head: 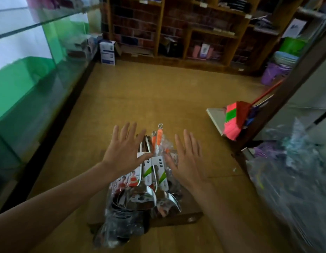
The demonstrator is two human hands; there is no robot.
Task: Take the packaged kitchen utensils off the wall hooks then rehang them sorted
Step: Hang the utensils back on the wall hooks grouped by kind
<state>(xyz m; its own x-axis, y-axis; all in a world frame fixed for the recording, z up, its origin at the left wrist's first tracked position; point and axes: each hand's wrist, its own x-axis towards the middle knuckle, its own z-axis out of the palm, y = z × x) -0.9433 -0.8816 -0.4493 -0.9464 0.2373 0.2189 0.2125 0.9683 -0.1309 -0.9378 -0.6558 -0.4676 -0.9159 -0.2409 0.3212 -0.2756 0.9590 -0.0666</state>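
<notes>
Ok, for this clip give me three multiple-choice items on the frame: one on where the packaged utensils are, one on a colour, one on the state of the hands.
1. Where are the packaged utensils?
A. hanging on wall hooks
B. piled on a low dark board on the floor
C. inside the glass cabinet

2. What colour are the handles that point away from the person?
A. blue
B. black
C. orange

3. How are the hands?
A. both open, fingers spread
B. both gripping a package
C. one open, one a fist

Answers:
1 B, the pile lies on the board, below the hands.
2 C, the handles seen between the hands are orange.
3 A, the left hand and the right hand both show straight, spread fingers.
</notes>
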